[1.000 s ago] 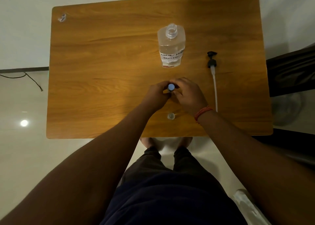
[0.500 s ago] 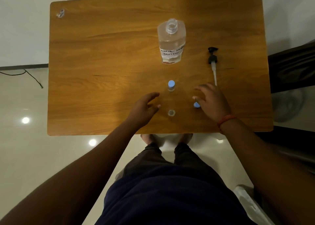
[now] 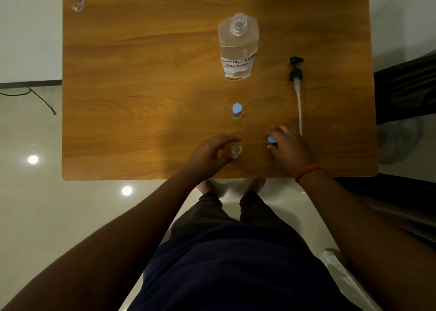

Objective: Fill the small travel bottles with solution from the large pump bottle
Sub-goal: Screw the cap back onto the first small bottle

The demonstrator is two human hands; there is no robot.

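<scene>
Desk (image 3: 141,74): wooden top that carries everything, its near edge toward the person.
Large bottle (image 3: 238,51): clear, upright toward the far edge, neck uncapped, handwritten paper label on its side; well apart from both hands.
Pump head (image 3: 296,71): black, lying flat toward the right edge, its pale tube running toward the near edge and ending just beside the right hand.
Left hand (image 3: 210,156): near the near edge, fingers spread and loosely bent around the uncapped small bottle (image 3: 236,149), which stands between thumb and forefinger; whether the fingers touch it cannot be told.
Right hand (image 3: 289,151): near the near edge, right of the uncapped bottle, fingertips pinching a blue cap (image 3: 271,140).
Capped small bottle (image 3: 236,111): upright with a blue cap, between the large bottle and the hands, touching neither.
</scene>
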